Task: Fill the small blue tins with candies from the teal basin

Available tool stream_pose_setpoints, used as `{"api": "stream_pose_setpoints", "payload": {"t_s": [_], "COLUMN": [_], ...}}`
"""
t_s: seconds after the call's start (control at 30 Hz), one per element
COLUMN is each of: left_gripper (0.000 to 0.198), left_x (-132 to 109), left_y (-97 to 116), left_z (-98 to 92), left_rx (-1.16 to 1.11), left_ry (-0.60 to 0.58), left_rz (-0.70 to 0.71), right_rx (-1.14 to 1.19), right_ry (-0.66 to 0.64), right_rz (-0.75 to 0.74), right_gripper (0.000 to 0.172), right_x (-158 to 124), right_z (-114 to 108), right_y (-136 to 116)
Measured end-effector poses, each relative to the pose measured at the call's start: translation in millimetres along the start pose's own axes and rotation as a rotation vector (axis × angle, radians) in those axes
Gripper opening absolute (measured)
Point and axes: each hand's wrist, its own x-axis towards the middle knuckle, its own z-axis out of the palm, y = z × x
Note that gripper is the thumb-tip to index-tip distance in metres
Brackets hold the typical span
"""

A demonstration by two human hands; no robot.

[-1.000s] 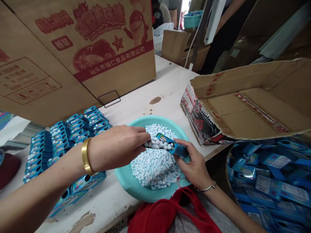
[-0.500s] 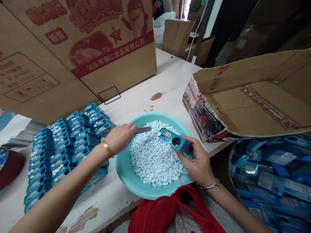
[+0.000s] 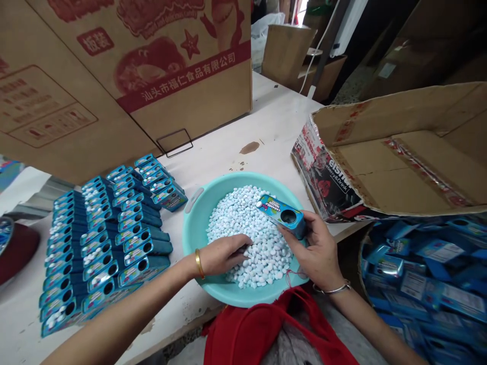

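Left hand (image 3: 220,255): had dropped since the half-second-earlier frame from the basin's 10 o'clock rim into the candies (image 3: 262,256) at 8 o'clock; its fingertips were sunk there, so whether the grip was clenched or released could not be told.
Right hand (image 3: 317,248): its grip was grasping the near end of a blue box (image 3: 274,209), which was held over the basin at 2 o'clock.
Box lettering: "CARAMELO" was readable, with a second line too small to trust; the round opening looked dark, and the contents could not be told.
Turquoise basin (image 3: 216,293): was well stocked with white and pale-blue pieces, so plenty seemed left.
Standing boxes (image 3: 142,248): filled several rows on the bench (image 3: 216,147) at 9 o'clock; white pieces on some tops suggested finished filling, though not provably for all.
Loose boxes (image 3: 416,284): were heaped past the bench edge at 3 to 4 o'clock, apparently work left.
Open carton (image 3: 331,177): stood at 2 o'clock, lettered "elsh…" and "…eberry&Drink".
Printed carton (image 3: 171,119): stood at 11 o'clock, reading "板装" and "汕头市福仁食品有限公司" beside a red starfish.
Far cartons (image 3: 287,53): stood beyond the bench toward 1 o'clock, without readable writing.
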Motion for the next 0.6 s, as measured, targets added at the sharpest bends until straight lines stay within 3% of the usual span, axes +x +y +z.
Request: {"api": "stream_pose_setpoints", "payload": {"t_s": [0.13,0.3,0.43,0.6], "left_gripper": [0.027,0.023,0.022,0.017], "left_x": [-19,-38,-31,-8], "left_y": [11,44,68,103], "left_z": [-31.1,-83.5,-109.6,-129.2], "left_rx": [-0.076,0.061,0.242,0.564], "left_ry": [0.070,0.122,0.113,-0.041], "left_rz": [0.037,0.002,-0.003,-0.069], "right_rx": [0.029,-0.019,-0.078,-0.085], "right_ry": [-0.014,-0.032,-0.057,-0.109], "right_rz": [0.008,-0.049,-0.118,-0.197], "right_gripper": [0.037,0.036,0.036,0.041], "right_x": [0,1,3,3], "right_z": [1,0,-1,-3], "right_y": [1,-2,-7,-8]}}
